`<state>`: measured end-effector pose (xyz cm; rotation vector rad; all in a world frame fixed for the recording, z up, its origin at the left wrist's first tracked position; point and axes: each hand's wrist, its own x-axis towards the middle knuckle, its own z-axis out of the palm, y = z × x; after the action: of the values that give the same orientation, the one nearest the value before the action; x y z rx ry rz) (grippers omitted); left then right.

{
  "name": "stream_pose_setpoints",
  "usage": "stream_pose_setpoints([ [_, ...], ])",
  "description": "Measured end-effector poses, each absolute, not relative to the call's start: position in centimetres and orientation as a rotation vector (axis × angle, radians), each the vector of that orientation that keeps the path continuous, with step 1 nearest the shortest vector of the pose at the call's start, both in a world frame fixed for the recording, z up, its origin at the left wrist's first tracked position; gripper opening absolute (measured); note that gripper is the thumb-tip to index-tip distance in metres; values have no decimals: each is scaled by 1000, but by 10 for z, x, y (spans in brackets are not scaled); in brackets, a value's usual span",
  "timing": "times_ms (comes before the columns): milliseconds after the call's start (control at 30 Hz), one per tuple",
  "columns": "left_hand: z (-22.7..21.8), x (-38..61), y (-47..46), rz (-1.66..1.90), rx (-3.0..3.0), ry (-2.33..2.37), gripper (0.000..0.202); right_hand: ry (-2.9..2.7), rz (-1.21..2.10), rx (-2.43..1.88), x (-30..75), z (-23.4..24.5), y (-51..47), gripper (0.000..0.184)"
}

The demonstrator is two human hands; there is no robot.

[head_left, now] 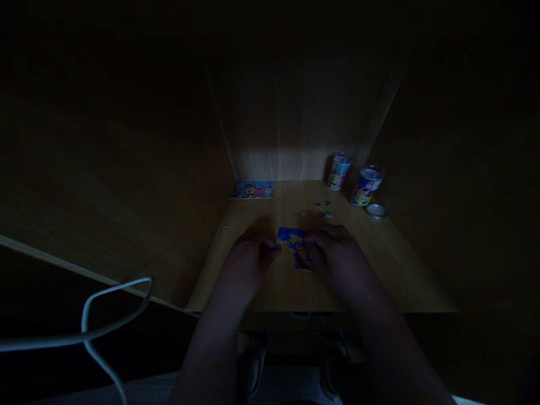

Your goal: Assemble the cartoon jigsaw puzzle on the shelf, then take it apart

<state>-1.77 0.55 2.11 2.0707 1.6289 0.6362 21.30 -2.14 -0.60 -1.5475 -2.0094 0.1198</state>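
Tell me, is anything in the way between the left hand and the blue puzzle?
Nothing I can see: only bare table lies between the small piece in the left hand and the blue puzzle. The right hand is at its other side.

Two multicoloured, printed cylindrical cans (338, 173) (367, 188) are standing near the wooden table's (379, 267) back right corner; a white cable (85, 323) is looping beyond its front left corner.

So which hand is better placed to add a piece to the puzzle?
Probably the left hand: it seems to pinch a small piece beside the partly joined puzzle, while the right hand is at the puzzle's right edge, apparently touching it.
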Motion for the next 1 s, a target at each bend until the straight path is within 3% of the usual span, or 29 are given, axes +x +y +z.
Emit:
stream_pose_setpoints([
  [433,12,-14,9,880,1867,1407,13,-2084,140,-1449,213,-12,-19,15],
  [733,-1,11,1,1004,2176,1194,26,-2059,194,-1401,210,-10,-19,12],
  [1000,2,9,3,1042,2361,1275,30,-2059,160,-1450,210,-15,-17,12],
])
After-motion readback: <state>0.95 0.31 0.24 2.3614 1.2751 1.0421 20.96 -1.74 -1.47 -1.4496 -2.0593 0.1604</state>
